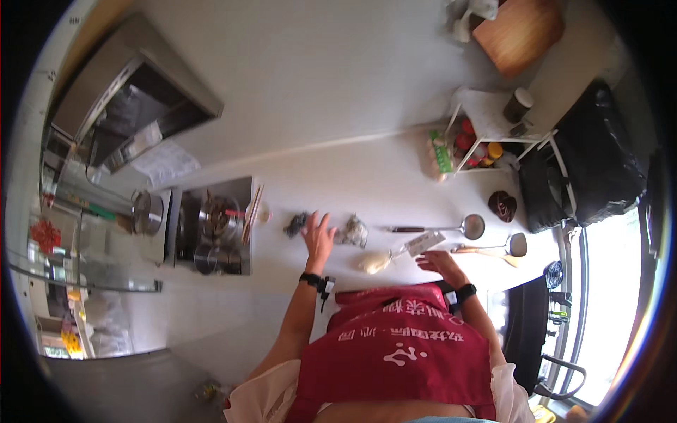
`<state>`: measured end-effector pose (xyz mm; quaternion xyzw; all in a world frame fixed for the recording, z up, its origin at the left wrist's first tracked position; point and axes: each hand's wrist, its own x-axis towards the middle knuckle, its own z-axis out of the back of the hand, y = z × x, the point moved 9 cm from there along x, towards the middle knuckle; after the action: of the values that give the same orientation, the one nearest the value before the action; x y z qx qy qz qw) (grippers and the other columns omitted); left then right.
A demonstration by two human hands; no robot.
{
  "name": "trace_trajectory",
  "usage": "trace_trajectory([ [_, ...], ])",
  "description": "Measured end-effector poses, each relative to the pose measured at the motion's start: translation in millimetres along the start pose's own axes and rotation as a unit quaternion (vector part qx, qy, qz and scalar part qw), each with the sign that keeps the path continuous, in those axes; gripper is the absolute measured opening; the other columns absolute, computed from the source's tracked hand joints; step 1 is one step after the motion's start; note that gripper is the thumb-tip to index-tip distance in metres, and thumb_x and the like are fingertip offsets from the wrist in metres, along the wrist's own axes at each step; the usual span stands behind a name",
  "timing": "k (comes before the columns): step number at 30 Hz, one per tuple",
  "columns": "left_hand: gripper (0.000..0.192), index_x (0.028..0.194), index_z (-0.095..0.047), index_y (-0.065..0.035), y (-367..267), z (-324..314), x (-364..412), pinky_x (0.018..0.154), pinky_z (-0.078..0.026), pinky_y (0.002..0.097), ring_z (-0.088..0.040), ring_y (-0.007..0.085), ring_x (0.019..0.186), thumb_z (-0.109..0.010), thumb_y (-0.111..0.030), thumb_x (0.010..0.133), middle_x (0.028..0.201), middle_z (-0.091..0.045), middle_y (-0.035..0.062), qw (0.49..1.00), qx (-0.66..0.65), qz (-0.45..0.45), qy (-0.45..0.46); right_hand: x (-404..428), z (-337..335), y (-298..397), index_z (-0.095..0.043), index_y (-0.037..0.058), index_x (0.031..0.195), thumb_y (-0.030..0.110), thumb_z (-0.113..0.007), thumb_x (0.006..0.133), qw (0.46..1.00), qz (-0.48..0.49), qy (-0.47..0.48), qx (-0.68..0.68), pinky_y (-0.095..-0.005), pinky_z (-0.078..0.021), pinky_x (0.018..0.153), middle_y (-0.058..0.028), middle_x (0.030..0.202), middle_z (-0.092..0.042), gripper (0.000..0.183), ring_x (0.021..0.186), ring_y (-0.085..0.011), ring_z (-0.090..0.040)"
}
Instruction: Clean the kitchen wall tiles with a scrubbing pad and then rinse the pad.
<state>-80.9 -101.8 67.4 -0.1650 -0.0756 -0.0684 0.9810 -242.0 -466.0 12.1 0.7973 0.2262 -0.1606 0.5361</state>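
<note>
My left hand point(318, 240) hovers over the white counter point(338, 164) with its fingers apart. At its fingertips lies a small dark clump point(296, 224), partly hidden by the hand. Just right of that hand sits a crumpled grey-and-white bundle point(355, 231), perhaps a plastic bag. My right hand point(444, 267) is held near the counter's front edge, fingers extended and nothing in them. Beside its fingertips is a white printed tag point(424, 243), which adjoins a clear bag with pale contents point(376, 261). Whether the fingers touch the tag, I cannot tell.
On the left, a cooktop point(185, 227) carries pots, with chopsticks point(253, 214) along its edge. A ladle point(472, 227), a turner point(515, 245) and a wooden utensil point(510, 260) lie at right. Behind them stand a white rack point(489, 138) and an egg carton point(439, 153).
</note>
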Motion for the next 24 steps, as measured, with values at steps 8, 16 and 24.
trace_trajectory([
  [8, 0.051, 0.127, -0.064, -0.0145, 111, -28, 10, 0.101, -0.047, 0.0493, -0.047, 0.0380, 0.131, -0.076, -0.006, 0.079, 0.142, -0.051, 0.0137, 0.994, 0.042, 0.067, -0.082, -47, 32, 36, -0.057, -0.0102, 0.128, 0.018, -0.053, 0.101, 0.994, 0.034, -0.091, -0.048, -0.0329, -0.0558, 0.095, -0.0207, 0.117, -0.067, 0.039, 0.104, -0.0258, -0.069],
  [16, 0.026, 0.101, -0.068, -0.0075, 179, -5, 98, 0.083, -0.051, 0.0459, -0.064, 0.0353, 0.094, -0.077, -0.009, 0.076, 0.097, -0.070, 0.0143, 0.971, -0.138, 0.134, -0.145, -103, 76, 34, -0.054, -0.0083, 0.131, 0.018, -0.054, 0.100, 0.983, 0.097, -0.152, 0.037, -0.0359, -0.0566, 0.095, -0.0223, 0.117, -0.068, 0.041, 0.106, -0.0284, -0.069],
  [24, 0.038, 0.126, -0.062, -0.0054, -167, 329, 237, 0.090, -0.051, 0.0387, -0.063, 0.0293, 0.105, -0.070, -0.007, 0.089, 0.114, -0.066, 0.0132, 0.850, -0.260, -0.208, -0.407, -146, 110, 27, -0.057, -0.0090, 0.126, 0.013, -0.055, 0.098, 0.958, 0.096, -0.262, 0.064, -0.0336, -0.0600, 0.087, -0.0213, 0.109, -0.071, 0.036, 0.094, -0.0262, -0.072],
])
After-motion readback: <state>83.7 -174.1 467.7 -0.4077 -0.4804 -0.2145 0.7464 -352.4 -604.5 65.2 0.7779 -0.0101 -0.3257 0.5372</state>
